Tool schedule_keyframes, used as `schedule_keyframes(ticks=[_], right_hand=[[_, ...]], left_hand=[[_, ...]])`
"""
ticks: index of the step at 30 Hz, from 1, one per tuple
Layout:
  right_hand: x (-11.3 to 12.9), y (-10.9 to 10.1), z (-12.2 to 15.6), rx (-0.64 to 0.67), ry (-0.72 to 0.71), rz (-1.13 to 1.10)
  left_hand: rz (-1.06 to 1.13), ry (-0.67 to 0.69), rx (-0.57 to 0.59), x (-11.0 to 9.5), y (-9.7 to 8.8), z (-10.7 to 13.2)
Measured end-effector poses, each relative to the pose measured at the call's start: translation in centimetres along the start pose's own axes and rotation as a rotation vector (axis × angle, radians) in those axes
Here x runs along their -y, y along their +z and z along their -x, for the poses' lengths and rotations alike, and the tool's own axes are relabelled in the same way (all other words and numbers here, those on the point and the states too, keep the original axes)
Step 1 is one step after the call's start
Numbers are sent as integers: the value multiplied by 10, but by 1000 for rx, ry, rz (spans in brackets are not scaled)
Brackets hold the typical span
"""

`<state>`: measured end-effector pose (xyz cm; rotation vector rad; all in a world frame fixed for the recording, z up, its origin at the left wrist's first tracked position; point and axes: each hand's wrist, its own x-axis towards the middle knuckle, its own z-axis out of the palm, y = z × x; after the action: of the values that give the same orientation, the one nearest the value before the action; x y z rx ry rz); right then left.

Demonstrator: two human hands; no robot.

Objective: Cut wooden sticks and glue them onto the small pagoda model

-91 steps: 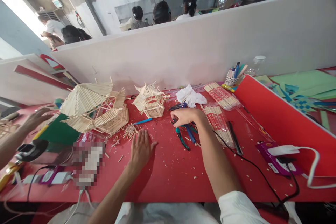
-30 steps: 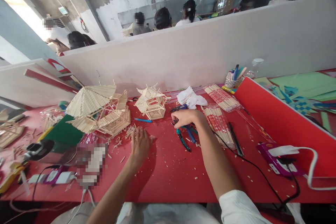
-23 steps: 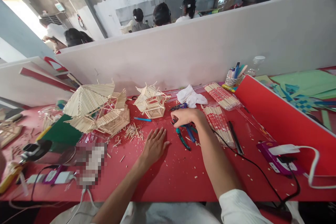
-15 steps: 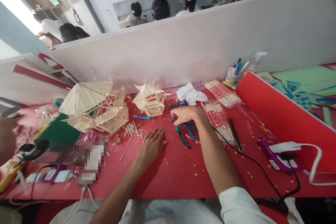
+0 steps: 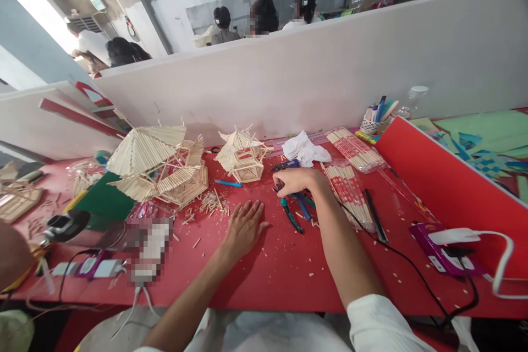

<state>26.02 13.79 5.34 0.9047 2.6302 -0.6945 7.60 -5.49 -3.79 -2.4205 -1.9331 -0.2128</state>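
Note:
My left hand [image 5: 244, 226] lies flat on the red table [image 5: 268, 280], fingers stretched out, just right of a heap of stick scraps [image 5: 212, 202]. My right hand [image 5: 297, 180] rests with curled fingers on a pile of pliers [image 5: 293, 210] with green and blue handles; whether it grips one I cannot tell. A small stick pagoda [image 5: 243, 155] stands behind the hands. A larger stick pagoda [image 5: 159, 165] stands to its left. A blue pen [image 5: 227, 183] lies between them.
Packs of wrapped chopsticks [image 5: 348, 190] and a crumpled tissue [image 5: 304, 148] lie at the right rear. A purple power strip [image 5: 443, 253] with cables sits at the right. A red divider [image 5: 449, 187] and white partition [image 5: 330, 71] bound the desk. A glue gun [image 5: 61, 225] lies left.
My left hand slid right from the scrap heap and spread its fingers flat. My right hand stayed on the pliers. The view shifted slightly.

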Motion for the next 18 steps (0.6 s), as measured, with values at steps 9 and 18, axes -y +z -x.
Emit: schedule_keyframes(ticks=[9,18], right_hand=[[6,-5,8,0,-16,1],[-1,-3,5,-2,-21,-6]], left_hand=[[-14,46,15,6,-1,-8],[-113,-131,-71,18,-5,40]])
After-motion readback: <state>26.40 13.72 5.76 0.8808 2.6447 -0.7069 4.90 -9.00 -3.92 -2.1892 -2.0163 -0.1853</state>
